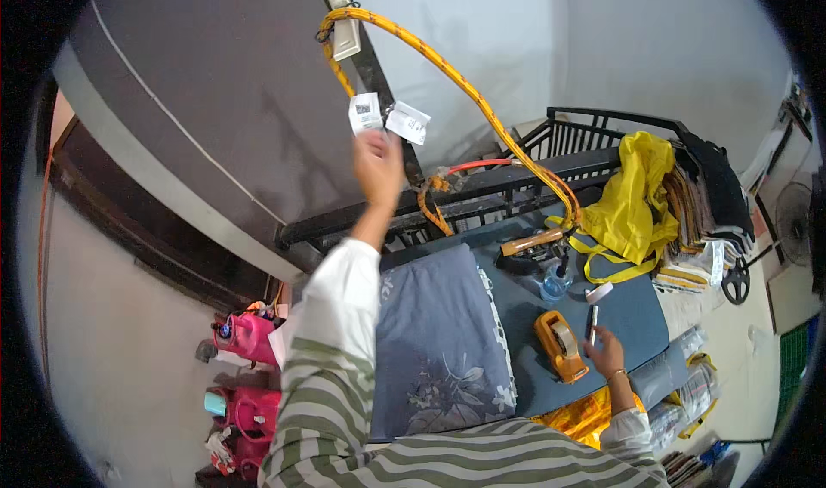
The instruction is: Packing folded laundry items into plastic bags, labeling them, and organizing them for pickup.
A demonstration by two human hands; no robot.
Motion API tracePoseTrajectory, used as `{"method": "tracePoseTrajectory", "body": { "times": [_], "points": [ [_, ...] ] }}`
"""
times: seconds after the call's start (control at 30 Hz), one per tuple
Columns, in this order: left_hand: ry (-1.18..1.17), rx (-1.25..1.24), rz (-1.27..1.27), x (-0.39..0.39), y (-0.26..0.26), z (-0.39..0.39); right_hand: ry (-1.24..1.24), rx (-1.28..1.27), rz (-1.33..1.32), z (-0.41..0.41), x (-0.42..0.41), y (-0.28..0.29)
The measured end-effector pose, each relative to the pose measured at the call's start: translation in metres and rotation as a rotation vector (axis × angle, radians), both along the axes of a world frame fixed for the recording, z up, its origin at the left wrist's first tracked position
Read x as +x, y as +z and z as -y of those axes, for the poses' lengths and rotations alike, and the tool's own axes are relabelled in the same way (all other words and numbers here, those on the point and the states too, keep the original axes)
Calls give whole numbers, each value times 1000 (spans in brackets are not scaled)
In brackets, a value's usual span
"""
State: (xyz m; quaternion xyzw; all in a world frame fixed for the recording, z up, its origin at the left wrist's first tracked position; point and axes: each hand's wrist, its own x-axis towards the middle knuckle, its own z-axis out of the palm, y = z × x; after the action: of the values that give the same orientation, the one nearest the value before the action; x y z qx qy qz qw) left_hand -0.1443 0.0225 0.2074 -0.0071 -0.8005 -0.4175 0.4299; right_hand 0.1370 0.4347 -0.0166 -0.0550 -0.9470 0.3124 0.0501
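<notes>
My left hand is raised at the wall post, its fingers on a white printed label. A second white paper label hangs just to its right. My right hand is low at the right, beside a slim pen-like object; whether the fingers grip it cannot be told. Left of that hand lies an orange tape dispenser with a roll in it. A folded grey-blue cloth with a floral print lies on the blue table cover. Beyond the dispenser is an iron with a wooden handle.
A yellow cord loops from the post down to the iron. A clear blue bottle stands near a white roll. At the right are a yellow bag and stacked folded cloths. Black railing runs behind.
</notes>
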Motion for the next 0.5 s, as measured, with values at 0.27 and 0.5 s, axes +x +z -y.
{"method": "tracePoseTrajectory", "body": {
  "times": [0.27, 0.5],
  "points": [
    [-380, 672, -1, -51, -57, -53, 101, -300, 18, 12, -56, 27],
    [-526, 919, 29, -17, -53, -67, -90, -283, -27, -42, -83, 29]
  ]
}}
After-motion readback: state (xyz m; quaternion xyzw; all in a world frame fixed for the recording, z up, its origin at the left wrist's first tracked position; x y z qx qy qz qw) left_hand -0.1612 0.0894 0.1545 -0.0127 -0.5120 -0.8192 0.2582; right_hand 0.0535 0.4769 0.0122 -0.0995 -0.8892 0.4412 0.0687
